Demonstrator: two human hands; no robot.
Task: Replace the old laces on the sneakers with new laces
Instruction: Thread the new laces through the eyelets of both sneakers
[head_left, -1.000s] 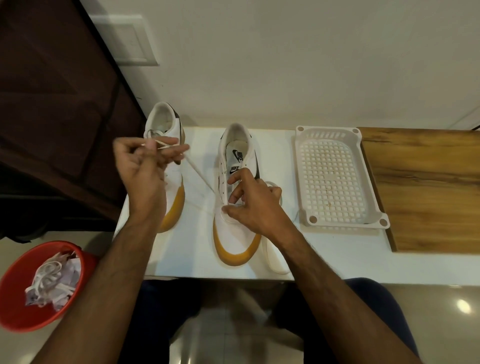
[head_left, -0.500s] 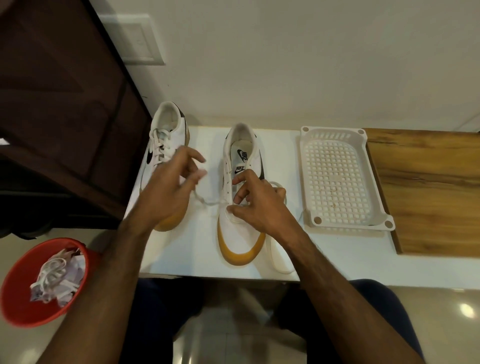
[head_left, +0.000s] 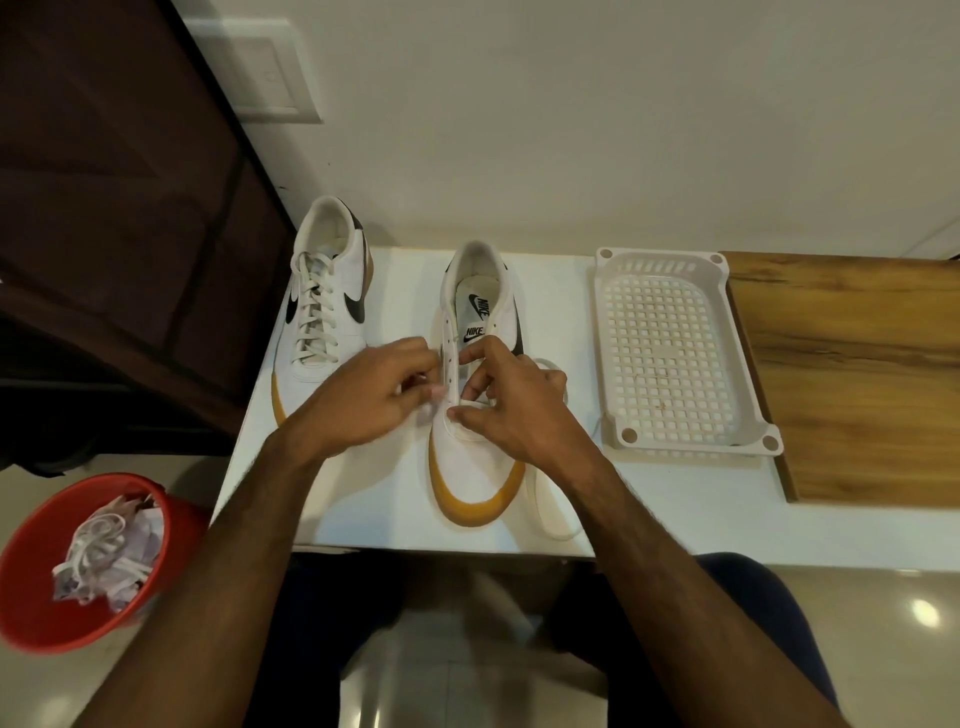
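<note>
**Lacing begun on the second sneaker, lowest eyelets**

At the near edge of the white tabletop (head_left: 363, 519), both hands work over the white leather sneaker with the gum-yellow toe rand (head_left: 475, 467), toe toward the person.

- Left hand (head_left: 363, 402): fingers curled, blurred; seems to pinch the new white flat lace (head_left: 545, 514) by the left eyelet row. Grip not fully legible.
- Right hand (head_left: 511, 410): thumb and forefinger pinch the lace at the bottom eyelets.
- Spare lace loops loose on the table right of the shoe.
- Step, as I judge it: first crossings only; upper eyelets bare. Next wants the tip fed through the following hole, then slack drawn even.

Further off:
- matching sneaker, fully laced (head_left: 322, 306), left.
- empty-looking white perforated plastic tray (head_left: 670, 260), right; wood-grain board (head_left: 857, 374) beyond.
- red plastic bin (head_left: 31, 597) on the floor, holding white laces and paper.
- Pale wall, switch plate (head_left: 265, 73), dark wooden door (head_left: 104, 208).
</note>
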